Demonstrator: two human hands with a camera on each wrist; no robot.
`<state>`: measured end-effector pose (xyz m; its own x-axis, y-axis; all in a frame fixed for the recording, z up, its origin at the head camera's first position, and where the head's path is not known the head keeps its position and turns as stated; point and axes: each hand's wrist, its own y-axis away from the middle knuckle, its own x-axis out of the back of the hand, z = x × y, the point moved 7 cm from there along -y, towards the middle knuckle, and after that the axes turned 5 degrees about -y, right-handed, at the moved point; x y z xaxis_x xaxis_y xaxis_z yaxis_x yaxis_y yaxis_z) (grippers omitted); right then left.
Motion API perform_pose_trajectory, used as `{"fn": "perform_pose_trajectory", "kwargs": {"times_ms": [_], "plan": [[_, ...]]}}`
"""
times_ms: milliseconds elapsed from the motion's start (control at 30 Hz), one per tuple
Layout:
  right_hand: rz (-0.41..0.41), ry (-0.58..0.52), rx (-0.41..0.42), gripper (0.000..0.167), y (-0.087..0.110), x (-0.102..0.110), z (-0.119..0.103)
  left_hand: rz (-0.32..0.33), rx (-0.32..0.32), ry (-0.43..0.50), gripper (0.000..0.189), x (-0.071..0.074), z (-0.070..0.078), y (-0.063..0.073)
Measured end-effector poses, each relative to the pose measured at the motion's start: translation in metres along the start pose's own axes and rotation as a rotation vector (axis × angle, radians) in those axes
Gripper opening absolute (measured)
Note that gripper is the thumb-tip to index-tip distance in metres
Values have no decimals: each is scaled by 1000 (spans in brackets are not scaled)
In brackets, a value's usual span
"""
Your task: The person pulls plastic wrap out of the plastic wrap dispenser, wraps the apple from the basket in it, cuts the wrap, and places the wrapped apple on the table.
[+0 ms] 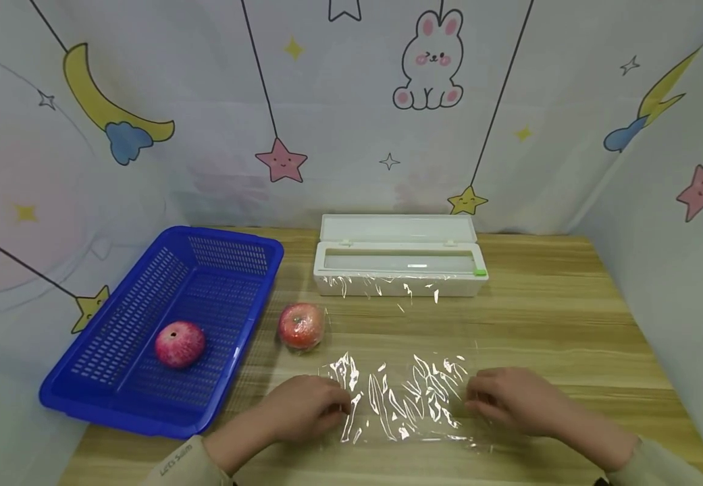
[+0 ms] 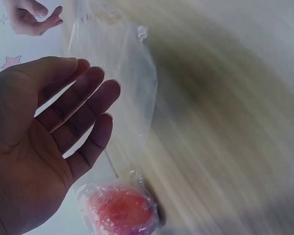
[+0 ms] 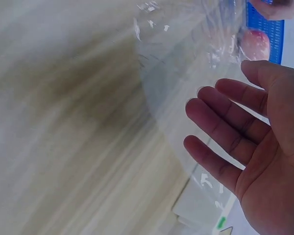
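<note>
A sheet of clear plastic wrap (image 1: 396, 398) stretches from the white wrap dispenser (image 1: 400, 286) toward the near side of the table, wrinkled and shiny between the two hands. At its left edge my left hand (image 1: 310, 407) pinches the film between thumb and fingertips; the left wrist view shows the other fingers (image 2: 90, 98) loosely bent. My right hand (image 1: 515, 398) pinches the opposite edge, its lower fingers (image 3: 215, 127) spread apart. A red apple (image 1: 300, 327) in plastic wrap rests on the table beyond the left hand.
To the left stands a blue plastic basket (image 1: 244, 317) with another red apple (image 1: 179, 344) inside. The dispenser's lid (image 1: 398, 228) is raised, and a green slider (image 1: 480, 273) sits at its right end. Printed fabric (image 1: 351, 88) surrounds the wooden table (image 1: 570, 324).
</note>
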<state>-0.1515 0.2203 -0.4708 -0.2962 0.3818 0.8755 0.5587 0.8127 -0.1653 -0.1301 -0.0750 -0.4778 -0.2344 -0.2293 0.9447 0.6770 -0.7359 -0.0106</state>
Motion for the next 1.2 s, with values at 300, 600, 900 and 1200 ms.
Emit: {"fn": "perform_pose_trajectory", "kwargs": {"times_ms": [300,600,900,1200], "plan": [[-34,33,-63,4,-37,20,9,78,11,-6,8,38,-9,-7],[54,64,-89,28,-63,42,6,160,72,-57,15,85,-26,-1],[160,-128,-140,40,-68,35,8,246,206,-6,24,129,-55,34],[256,-276,-135,48,-65,17,8,311,327,-45,34,156,-96,80]]}}
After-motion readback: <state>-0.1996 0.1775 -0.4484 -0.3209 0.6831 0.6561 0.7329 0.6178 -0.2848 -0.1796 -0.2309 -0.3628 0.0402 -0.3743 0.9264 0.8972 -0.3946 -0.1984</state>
